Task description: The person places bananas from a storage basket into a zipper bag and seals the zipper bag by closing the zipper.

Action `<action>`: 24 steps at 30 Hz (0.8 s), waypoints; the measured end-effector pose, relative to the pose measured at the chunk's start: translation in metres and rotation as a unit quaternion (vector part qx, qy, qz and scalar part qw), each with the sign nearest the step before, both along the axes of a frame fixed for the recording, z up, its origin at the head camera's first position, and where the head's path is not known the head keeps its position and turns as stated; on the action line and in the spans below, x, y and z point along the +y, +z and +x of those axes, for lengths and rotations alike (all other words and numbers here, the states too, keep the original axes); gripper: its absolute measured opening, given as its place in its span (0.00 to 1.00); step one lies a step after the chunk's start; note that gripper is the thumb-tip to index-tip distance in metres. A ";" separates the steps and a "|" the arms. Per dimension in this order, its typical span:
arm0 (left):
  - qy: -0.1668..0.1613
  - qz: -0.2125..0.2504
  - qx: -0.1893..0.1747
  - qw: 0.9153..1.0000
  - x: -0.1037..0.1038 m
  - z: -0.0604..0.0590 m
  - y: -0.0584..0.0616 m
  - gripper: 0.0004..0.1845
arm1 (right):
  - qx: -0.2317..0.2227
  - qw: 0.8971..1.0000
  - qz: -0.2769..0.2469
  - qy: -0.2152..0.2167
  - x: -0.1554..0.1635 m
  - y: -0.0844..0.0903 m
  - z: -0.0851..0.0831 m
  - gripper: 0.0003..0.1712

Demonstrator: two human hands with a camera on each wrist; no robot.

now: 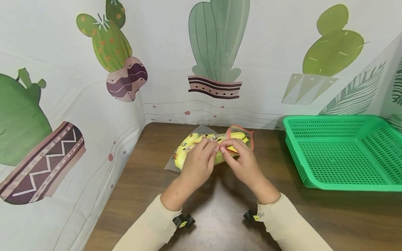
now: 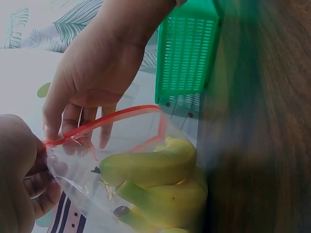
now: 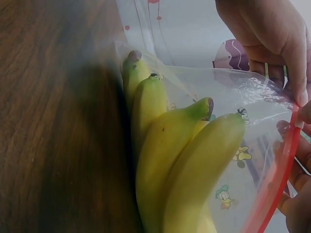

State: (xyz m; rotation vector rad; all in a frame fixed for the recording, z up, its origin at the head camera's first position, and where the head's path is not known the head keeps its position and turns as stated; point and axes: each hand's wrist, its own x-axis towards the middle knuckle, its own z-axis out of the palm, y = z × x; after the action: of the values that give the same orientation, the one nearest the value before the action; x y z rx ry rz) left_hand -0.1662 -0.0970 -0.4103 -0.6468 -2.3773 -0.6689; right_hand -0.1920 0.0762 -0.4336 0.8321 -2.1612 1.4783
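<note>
Bananas (image 1: 191, 143) lie in a clear zip bag (image 1: 201, 148) on the bench (image 1: 220, 209); left hand (image 1: 197, 164) and right hand (image 1: 243, 164) both pinch its red seal.

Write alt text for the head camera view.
Two hands, left hand and right hand, pinch the red-edged mouth of a clear plastic bag holding yellow bananas on a brown table. A green basket sits to the right, before a cactus-print backdrop.
</note>
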 end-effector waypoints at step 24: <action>-0.007 0.010 -0.001 1.000 0.000 -0.001 0.000 0.08 | -0.009 1.000 -0.001 0.012 0.005 -0.005 -0.003 0.10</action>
State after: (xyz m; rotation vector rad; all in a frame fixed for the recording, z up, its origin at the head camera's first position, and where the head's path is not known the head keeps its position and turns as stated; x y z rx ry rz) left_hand -0.1672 -0.0974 -0.4106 -0.6560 -2.3674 -0.6998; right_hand -0.1951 0.0817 -0.4384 0.8508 -2.1689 1.5053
